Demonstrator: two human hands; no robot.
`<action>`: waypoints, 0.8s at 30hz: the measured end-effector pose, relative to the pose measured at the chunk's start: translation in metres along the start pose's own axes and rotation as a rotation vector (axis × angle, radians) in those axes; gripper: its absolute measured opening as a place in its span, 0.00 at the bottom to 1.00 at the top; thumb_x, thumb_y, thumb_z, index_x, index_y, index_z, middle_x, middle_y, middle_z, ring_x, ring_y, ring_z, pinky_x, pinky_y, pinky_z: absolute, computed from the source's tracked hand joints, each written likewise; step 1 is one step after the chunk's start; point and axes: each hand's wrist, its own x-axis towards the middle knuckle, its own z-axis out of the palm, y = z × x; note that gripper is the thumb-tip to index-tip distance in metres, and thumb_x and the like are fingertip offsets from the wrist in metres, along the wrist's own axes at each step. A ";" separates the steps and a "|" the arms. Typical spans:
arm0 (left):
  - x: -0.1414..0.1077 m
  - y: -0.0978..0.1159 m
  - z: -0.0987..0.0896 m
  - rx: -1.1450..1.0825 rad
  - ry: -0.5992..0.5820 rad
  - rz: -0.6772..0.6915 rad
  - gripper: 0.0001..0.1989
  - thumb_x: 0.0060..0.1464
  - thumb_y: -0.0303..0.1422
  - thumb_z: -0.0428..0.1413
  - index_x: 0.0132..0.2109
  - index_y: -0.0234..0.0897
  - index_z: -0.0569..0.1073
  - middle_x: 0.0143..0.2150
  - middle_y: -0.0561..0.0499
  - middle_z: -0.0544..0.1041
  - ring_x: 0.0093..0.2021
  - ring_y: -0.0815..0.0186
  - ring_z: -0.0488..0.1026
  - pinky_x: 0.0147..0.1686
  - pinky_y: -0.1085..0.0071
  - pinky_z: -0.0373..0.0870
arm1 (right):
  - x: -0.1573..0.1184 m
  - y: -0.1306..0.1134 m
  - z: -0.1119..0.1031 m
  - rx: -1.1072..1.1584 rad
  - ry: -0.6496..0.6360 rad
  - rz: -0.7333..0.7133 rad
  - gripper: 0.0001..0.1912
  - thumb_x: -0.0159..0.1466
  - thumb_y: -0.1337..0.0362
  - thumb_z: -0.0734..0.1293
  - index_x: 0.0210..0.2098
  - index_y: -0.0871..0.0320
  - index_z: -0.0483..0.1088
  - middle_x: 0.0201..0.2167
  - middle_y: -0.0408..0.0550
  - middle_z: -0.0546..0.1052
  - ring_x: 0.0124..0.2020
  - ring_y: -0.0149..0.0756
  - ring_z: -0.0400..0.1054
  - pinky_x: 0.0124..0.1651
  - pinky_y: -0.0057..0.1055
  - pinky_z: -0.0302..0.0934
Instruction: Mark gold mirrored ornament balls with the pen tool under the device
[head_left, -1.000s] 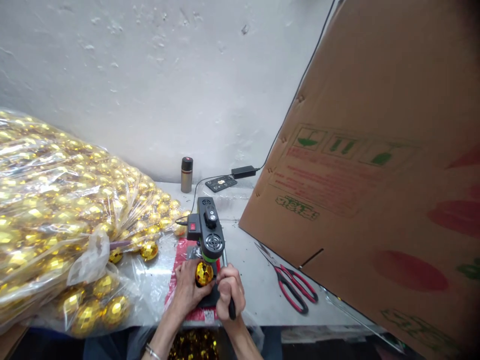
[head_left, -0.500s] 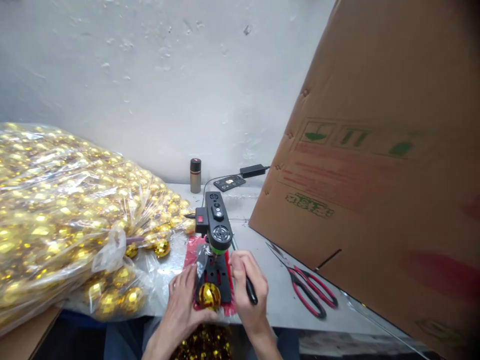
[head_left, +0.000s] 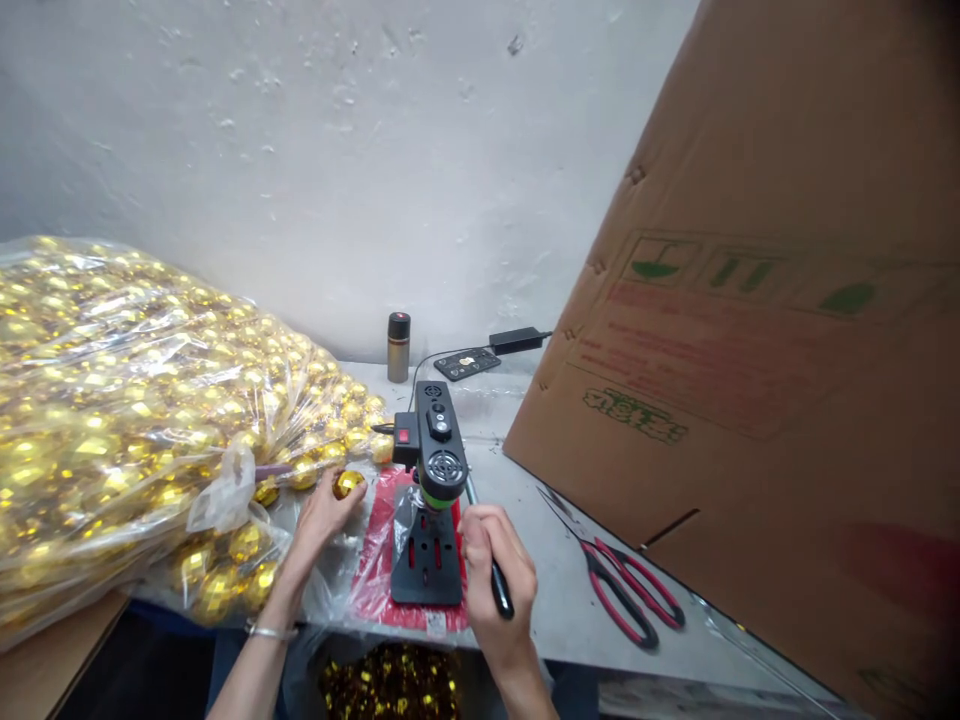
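Note:
My left hand [head_left: 324,520] reaches to the edge of the plastic bag, its thumb and fingers curled round a gold mirrored ball [head_left: 349,484]. My right hand [head_left: 499,575] is closed on the black-tipped lever handle [head_left: 501,590] of a small bench drill [head_left: 441,440]. The drill has a black head with a green collar and a slotted black base plate [head_left: 426,575], which bears no ball. Under the base lies a red plastic sheet [head_left: 369,575].
A big clear bag of gold balls [head_left: 150,400] fills the left side. Red-handled scissors [head_left: 626,590] lie right of the drill, before a large leaning cardboard box [head_left: 750,400]. Behind stand a bottle [head_left: 399,350], a phone [head_left: 466,364] and a power adapter [head_left: 517,340]. More gold balls [head_left: 390,685] sit below the table edge.
My left hand has moved from the drill's base up and left to a ball beside the bag. The ball at the base's front is gone from there. My right hand stays on the lever.

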 end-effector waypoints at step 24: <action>-0.084 0.006 0.087 -0.377 -0.015 0.343 0.27 0.55 0.46 0.61 0.59 0.41 0.72 0.58 0.39 0.80 0.60 0.44 0.74 0.61 0.44 0.67 | 0.014 -0.015 -0.006 -0.011 -0.041 0.123 0.15 0.73 0.72 0.57 0.30 0.55 0.62 0.26 0.40 0.65 0.26 0.28 0.60 0.29 0.26 0.56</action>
